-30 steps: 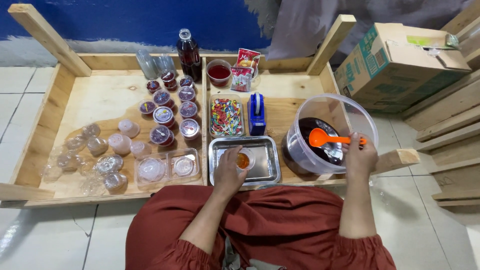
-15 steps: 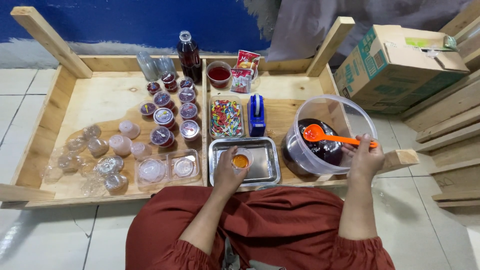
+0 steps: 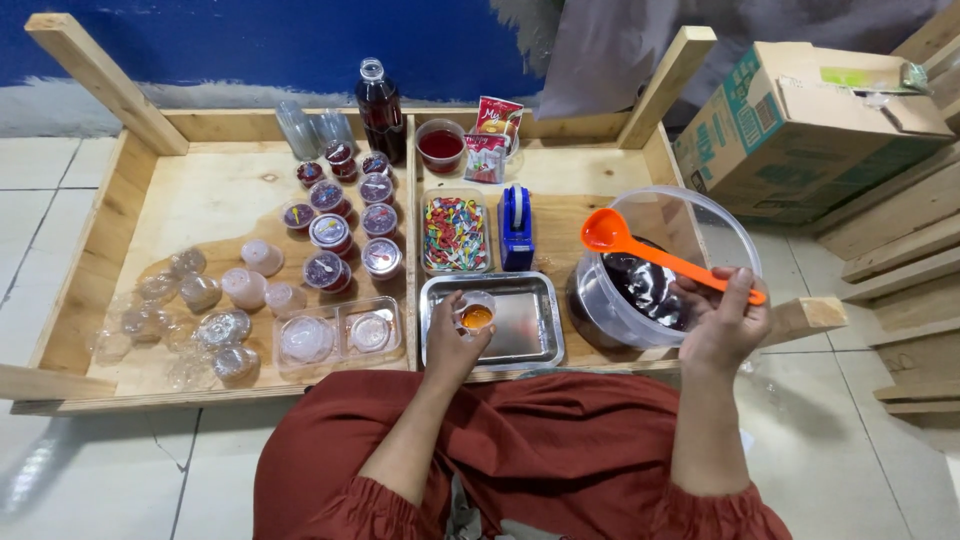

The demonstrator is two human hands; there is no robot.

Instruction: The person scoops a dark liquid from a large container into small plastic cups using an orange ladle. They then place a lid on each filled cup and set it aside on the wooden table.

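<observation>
Left hand [image 3: 452, 345]: fingers are gripping a small clear cup [image 3: 476, 312] with orange filling, above the steel tray [image 3: 530, 330].
Right hand [image 3: 722, 325]: fingers are closing around the handle of an orange plastic spoon [image 3: 655, 254].
Spoon axis: running from the handle at right up-left to the round bowl end.
Clear round tub [image 3: 690, 225]: holding dark glossy jelly.
Rectangular box [image 3: 455, 235]: holding multicoloured sprinkles.
Lidded cups [image 3: 345, 225]: holding dark filling, on the wooden table [image 3: 200, 200].

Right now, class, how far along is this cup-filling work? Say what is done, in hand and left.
Done: about ten sealed cups of dark jelly stand in rows. In hand: the left hand holds a small cup with orange at its bottom over the steel tray; the right hand lifts an orange spoon above the bowl. Left: empty cups lie unfilled.
</observation>
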